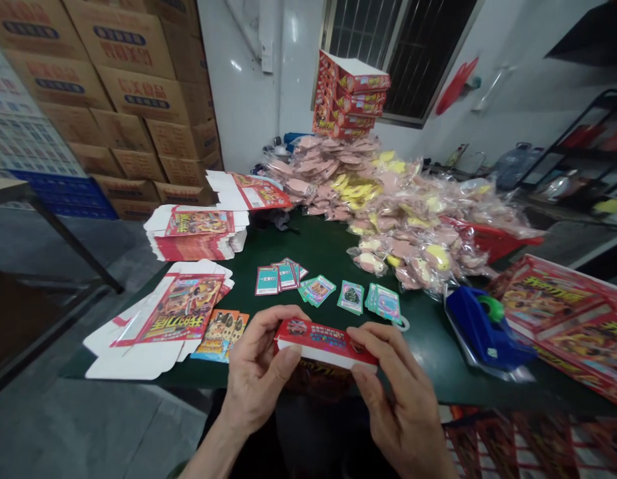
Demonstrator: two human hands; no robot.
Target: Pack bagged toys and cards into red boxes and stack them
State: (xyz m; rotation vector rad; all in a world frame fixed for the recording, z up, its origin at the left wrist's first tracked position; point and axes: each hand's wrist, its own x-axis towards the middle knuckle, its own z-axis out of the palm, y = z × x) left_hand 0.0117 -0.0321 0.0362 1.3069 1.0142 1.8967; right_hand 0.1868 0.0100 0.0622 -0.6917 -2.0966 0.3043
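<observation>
I hold one red box [318,336] between my two hands, straight in front of me by the near edge of the green table [318,243]. Its long axis runs side to side, dipping slightly toward my right; neither hand is nearer, since both touch it. My left hand [261,369] is half curled about the left end, thumb on the near edge; my right hand [398,386], partly closed, pinches the right end between thumb and fingers. Beyond the box I count four card groups [350,296], overlaps hiding exact totals; leftward, two orange cards [221,330]; rightward, one blue tape dispenser [480,336]
</observation>
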